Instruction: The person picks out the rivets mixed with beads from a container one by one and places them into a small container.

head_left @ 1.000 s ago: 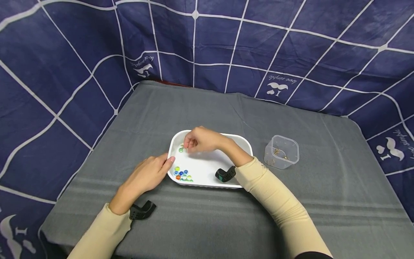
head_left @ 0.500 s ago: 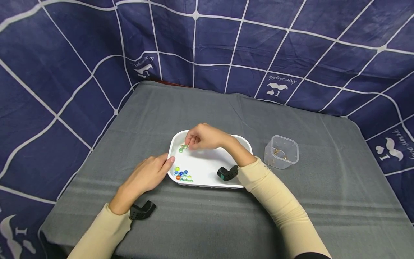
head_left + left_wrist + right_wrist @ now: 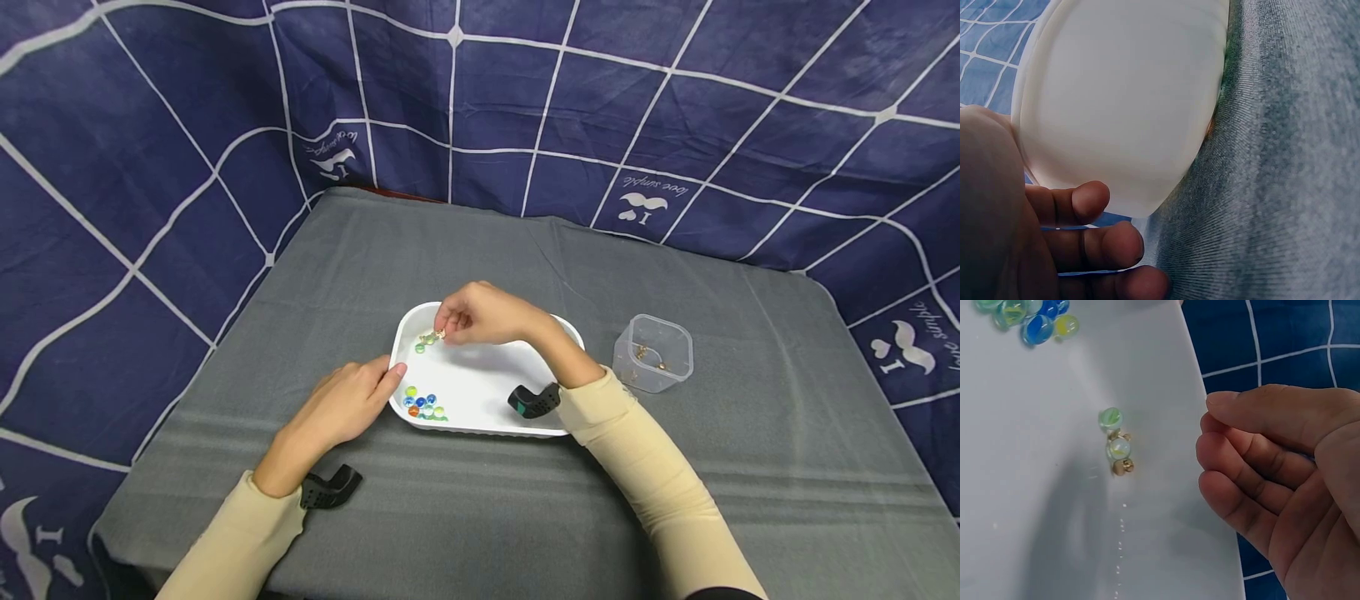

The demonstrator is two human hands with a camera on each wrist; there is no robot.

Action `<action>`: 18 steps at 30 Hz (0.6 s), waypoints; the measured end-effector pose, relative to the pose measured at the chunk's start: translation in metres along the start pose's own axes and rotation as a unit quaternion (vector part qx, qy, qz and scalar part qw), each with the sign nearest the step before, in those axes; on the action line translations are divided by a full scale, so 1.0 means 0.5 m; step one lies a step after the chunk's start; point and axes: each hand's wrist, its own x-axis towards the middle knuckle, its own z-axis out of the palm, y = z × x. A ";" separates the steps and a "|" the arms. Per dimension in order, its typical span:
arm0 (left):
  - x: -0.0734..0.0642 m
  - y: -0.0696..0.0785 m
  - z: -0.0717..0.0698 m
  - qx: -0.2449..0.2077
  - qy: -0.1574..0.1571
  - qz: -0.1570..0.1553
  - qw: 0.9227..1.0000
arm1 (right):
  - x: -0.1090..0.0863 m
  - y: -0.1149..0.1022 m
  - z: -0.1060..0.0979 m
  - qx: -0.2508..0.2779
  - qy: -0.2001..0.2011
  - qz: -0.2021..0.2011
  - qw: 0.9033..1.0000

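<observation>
My left hand grips the left end of a white tray, thumb over the rim, with the other fingers along its outer wall in the left wrist view. Inside the tray's far left part, a short row alternates two greenish glass marbles and two small gold-coloured pieces. Right beside that row hovers my right hand, its fingers loosely bent and thumb tip near the index finger. Nothing shows between those fingers in the right wrist view.
Several glass marbles in blue, green, yellow and orange cluster in the tray's near left corner. To the tray's right stands a clear plastic box with small gold-coloured pieces inside. A grey cloth covers the table, and a blue grid curtain hangs behind.
My right hand has drawn back to the right and slightly away, uncovering the second marble and the gold-coloured piece at the row's end. My left hand has stayed on the tray.
</observation>
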 end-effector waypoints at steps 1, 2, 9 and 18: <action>0.000 0.000 0.000 -0.001 0.000 0.000 1.000 | -0.001 -0.001 -0.001 0.000 0.000 -0.001 1.000; -0.001 -0.001 0.000 -0.001 0.000 0.000 1.000 | -0.002 -0.003 -0.003 0.000 0.000 -0.001 1.000; 0.000 0.000 0.000 -0.001 -0.001 0.001 1.000 | -0.017 -0.006 -0.017 0.004 0.016 -0.005 1.000; -0.001 0.002 0.000 -0.004 -0.005 -0.007 1.000 | -0.048 -0.009 -0.033 0.000 0.035 -0.002 0.999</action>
